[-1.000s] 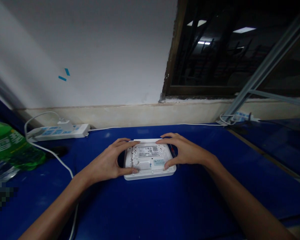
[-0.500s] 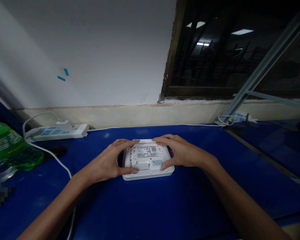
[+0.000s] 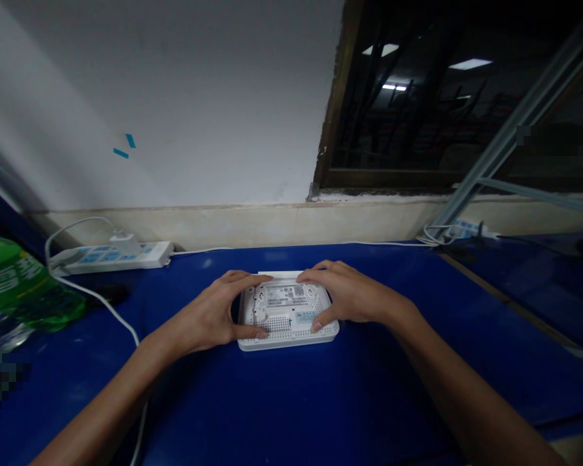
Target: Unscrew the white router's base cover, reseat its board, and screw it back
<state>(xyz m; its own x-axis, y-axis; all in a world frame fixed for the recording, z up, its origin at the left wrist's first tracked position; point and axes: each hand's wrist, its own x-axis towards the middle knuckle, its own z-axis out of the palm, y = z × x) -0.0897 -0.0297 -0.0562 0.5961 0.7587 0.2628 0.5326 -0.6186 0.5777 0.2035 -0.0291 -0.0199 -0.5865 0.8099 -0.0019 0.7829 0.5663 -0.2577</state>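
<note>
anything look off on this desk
The white router lies upside down, its vented underside and label facing up, between the left hand and right hand. Also odd: two small blue scraps stuck on the wall, and a metal rail slanting across the window.

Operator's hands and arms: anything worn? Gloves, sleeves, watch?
Nothing visible. The left hand and right hand are bare, with no gloves, rings or watch. The left forearm and right forearm show no sleeves, bands or markings.
</note>
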